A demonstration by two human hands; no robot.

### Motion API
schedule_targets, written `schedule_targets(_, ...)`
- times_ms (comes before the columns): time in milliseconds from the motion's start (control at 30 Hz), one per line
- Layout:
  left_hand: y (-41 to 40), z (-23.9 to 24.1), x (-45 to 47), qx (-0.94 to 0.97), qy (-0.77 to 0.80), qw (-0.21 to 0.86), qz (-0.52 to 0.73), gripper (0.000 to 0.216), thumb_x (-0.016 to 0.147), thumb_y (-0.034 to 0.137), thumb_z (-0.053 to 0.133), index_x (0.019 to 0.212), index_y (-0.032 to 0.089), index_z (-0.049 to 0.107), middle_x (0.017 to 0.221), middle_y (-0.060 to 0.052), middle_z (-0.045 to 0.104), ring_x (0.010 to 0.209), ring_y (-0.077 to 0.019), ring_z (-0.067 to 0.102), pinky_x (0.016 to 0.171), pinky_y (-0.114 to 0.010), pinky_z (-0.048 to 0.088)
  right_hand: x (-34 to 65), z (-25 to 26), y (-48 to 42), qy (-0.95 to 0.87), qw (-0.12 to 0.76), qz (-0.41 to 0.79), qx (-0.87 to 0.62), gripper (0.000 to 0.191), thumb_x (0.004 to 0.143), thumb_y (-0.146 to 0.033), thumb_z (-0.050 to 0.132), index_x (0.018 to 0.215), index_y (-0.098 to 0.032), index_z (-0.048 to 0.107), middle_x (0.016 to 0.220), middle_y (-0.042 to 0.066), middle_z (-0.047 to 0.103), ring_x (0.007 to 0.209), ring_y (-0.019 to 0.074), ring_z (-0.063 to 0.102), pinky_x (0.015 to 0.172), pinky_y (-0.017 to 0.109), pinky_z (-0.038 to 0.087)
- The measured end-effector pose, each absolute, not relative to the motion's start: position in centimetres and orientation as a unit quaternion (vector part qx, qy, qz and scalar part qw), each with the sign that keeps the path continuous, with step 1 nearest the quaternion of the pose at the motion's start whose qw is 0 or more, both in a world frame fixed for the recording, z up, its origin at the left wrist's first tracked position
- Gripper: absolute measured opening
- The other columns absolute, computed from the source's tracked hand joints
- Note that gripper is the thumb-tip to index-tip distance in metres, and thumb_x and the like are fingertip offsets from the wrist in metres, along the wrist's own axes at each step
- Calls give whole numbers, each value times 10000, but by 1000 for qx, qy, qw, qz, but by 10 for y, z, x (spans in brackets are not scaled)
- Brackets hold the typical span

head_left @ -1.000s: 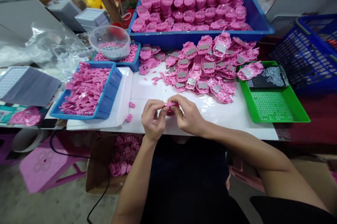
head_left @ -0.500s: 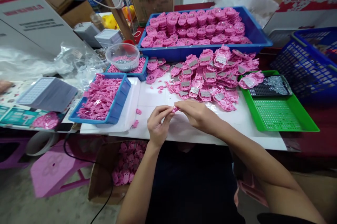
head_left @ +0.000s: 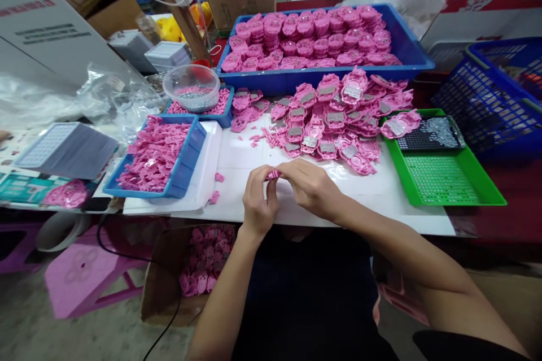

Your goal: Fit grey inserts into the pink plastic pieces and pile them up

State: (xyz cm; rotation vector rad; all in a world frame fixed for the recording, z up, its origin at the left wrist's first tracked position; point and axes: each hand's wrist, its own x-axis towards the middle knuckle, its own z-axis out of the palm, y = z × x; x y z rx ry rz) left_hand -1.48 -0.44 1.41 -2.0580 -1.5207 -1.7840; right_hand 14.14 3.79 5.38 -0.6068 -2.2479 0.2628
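Note:
Between the fingertips of both hands is a small pink plastic part point(head_left: 273, 175), held over the front of the white work surface point(head_left: 237, 194). My left hand point(head_left: 259, 197) pinches it from the left, thumb and fingers closed. From the right, my right hand point(head_left: 311, 187) closes its fingertips on the same part; its thumb is mostly hidden. Just beyond the hands lies a heap of pink plastic shells point(head_left: 334, 118) with grey metal plates in them. To the left stands a blue bin point(head_left: 186, 169) of pink plastic pieces point(head_left: 156, 152).
A large blue tray point(head_left: 271, 83) of stacked pink assemblies stands behind the heap. On the right are a green tray point(head_left: 486, 191), a black tray of small metal parts point(head_left: 436, 132) and a blue basket point(head_left: 461, 90). A clear tub point(head_left: 169, 87) sits back left; below is a carton point(head_left: 158, 293) of pink parts.
The view has shifted slightly. My left hand's fingers have turned around the small pink part, which now shows a ridged edge. Both hands still hold it together.

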Motion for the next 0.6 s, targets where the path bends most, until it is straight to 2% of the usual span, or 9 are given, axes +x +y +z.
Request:
schedule_targets(267, -4, 15, -18, -657, -484, -20, -578, 145, 980, 149, 517, 1096, 169, 602, 947, -81, 674, 906, -180, 654, 831, -329, 545, 139, 55, 40, -879, 377, 137, -259, 191, 981, -106, 502, 1102, -146, 644, 969, 100, 740, 878, 211, 680, 793, 368, 564)
schedule_targets(400, -2, 14, -20, -628, -487, -86, -601, 121, 965, 227, 593, 1065, 181, 644, 946, -68, 691, 881, -171, 664, 818, -318, 556, 145, 63, 44, -881, 350, 182, -260, 194, 1004, -204, 524, 1145, -149, 646, 1019, 115, 743, 923, 228, 693, 824, 384, 570)
schedule_targets(500, 1, 9, -20, -601, -497, -141, -610, 197, 956, 299, 621, 1113, 187, 663, 1026, -89, 708, 941, -191, 683, 874, -354, 569, 148, 67, 46, -880, 337, 223, -249, 245, 988, -251, 575, 1213, -179, 640, 1050, 99, 748, 955, 226, 704, 853, 383, 576)
schedule_targets(600, 4, 3, -20, -583, -504, -184, -611, 362, 919, 341, 672, 1244, 188, 625, 1167, -121, 693, 1072, -228, 683, 971, -414, 561, 153, 73, 52, -852, 372, 226, -293, 238, 981, -275, 583, 1188, -202, 675, 1052, 87, 756, 919, 216, 713, 835, 370, 583)
